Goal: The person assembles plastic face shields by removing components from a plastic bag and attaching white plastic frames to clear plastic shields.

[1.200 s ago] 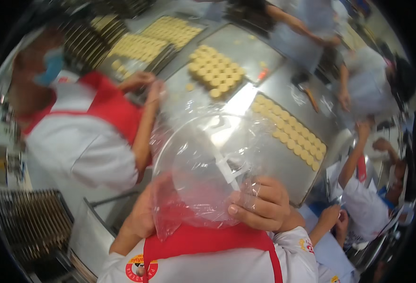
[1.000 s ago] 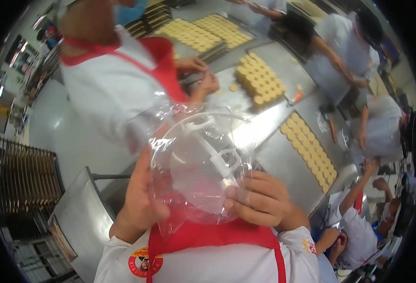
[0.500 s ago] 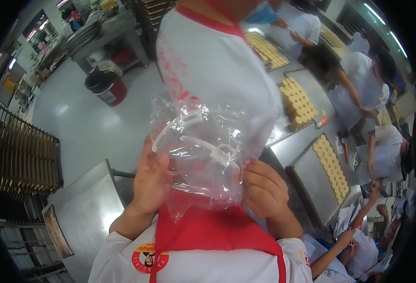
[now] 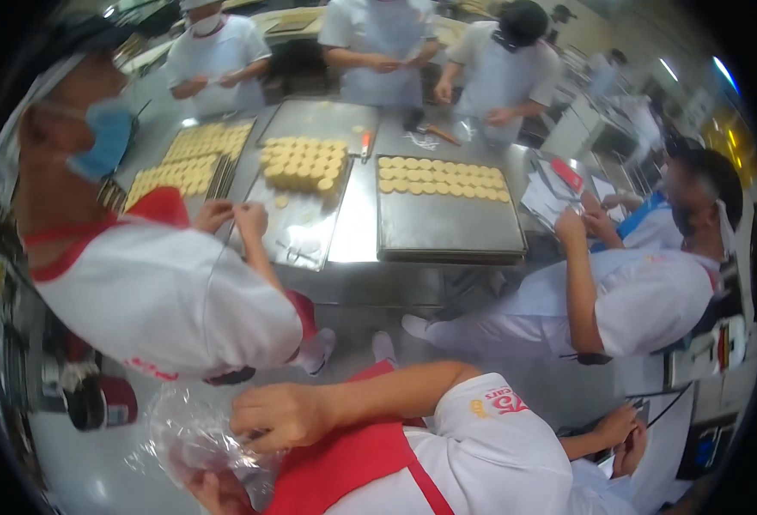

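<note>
Holding clear plastic bag (image 4: 179, 422) above floor (image 4: 78, 459), left of apron (image 4: 340, 468). Pinching film with right hand (image 4: 282, 415); can't tell left hand's (image 4: 220, 493) grip behind film. Could tear if tugged hard: looks thin.

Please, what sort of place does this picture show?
It looks like a bakery kitchen or food workshop: round yellow pieces, perhaps dough, lie in rows on a metal tray, and a person wears a red apron and blue face mask.

Plastic bag (image 4: 176, 433) in left hand (image 4: 219, 491), bucket (image 4: 99, 402) farther left, pastry rounds (image 4: 443, 178) on tray (image 4: 456, 229) ahead
</note>
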{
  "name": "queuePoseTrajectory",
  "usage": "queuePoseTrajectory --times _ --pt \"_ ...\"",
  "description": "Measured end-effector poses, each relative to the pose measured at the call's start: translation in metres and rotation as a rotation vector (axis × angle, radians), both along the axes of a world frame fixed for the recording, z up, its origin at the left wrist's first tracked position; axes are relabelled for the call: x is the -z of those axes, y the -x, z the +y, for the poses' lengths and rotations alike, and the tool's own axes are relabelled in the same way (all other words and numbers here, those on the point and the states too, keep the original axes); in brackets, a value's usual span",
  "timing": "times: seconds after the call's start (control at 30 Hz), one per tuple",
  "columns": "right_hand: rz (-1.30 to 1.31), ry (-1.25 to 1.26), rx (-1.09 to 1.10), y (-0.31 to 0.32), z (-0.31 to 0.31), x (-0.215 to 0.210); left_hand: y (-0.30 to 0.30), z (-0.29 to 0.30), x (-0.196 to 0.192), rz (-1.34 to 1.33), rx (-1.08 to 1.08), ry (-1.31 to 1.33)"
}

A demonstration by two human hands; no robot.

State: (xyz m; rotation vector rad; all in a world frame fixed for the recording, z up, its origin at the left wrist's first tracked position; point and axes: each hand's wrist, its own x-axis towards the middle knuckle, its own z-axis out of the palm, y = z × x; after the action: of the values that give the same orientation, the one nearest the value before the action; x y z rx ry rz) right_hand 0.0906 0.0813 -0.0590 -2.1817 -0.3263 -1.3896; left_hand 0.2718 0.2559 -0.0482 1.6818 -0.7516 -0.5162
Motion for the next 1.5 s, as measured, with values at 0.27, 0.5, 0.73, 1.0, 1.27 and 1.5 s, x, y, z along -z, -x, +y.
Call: queuePoseTrajectory --times 0.27,0.5,0.73,1.0,1.27,1.5 --pt "-0.071 0.015 0.174 0.067 -0.033 -0.001 0.02 -0.01 -0.024 0.108 0.288 -0.065" --pt "-0.151 0.014 0.431 0.151 -0.07 -0.013 0.088 -0.077 -0.014 0.082 0.281 -0.303" --pt "0.278 -0.228 0.202 0.293 -0.178 -0.042 0.185 -0.201 0.01 0.372 0.188 -0.003" --pt "0.5 -1.027 1.496 0.484 -0.488 0.127 0.24 -0.239 0.017 0.184 0.086 -0.194" --pt "1.139 -0.859 1.492 0.494 -0.609 0.202 0.257 -0.265 0.022 0.229 0.028 -0.223" --pt "1.163 -0.668 1.571 0.51 -0.639 0.241 0.266 -0.284 0.025 0.26 0.037 -0.275"
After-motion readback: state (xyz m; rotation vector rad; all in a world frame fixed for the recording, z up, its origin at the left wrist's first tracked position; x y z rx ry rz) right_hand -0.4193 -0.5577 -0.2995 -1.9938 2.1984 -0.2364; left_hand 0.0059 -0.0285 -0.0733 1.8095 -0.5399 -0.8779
